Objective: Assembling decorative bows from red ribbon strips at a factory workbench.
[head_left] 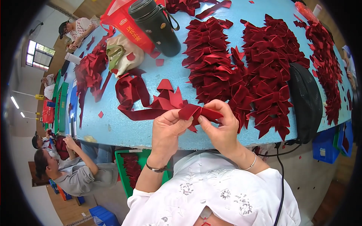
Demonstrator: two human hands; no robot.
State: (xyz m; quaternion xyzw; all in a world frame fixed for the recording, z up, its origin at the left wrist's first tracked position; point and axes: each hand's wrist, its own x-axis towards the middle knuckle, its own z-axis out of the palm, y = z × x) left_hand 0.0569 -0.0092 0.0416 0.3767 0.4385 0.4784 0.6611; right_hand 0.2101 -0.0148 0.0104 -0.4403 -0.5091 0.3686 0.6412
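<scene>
Hands meet just above the near edge of the pale blue worktop (124, 128). Left hand (166, 130) and right hand (222, 130) both pinch 1 dark red ribbon piece (196, 112) folded between their fingertips. Just beyond it lie loose ribbon strips (139, 94). Farther back, 2 long heaps of finished red bows (241, 64) cover the worktop, with a black mesh object (307, 101) at their right. A black flask (158, 26) and a red bag (126, 24) stand at the far side.

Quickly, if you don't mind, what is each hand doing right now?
Left hand: closed, pinching the red ribbon.
Right hand: closed, pinching the same ribbon.
</scene>
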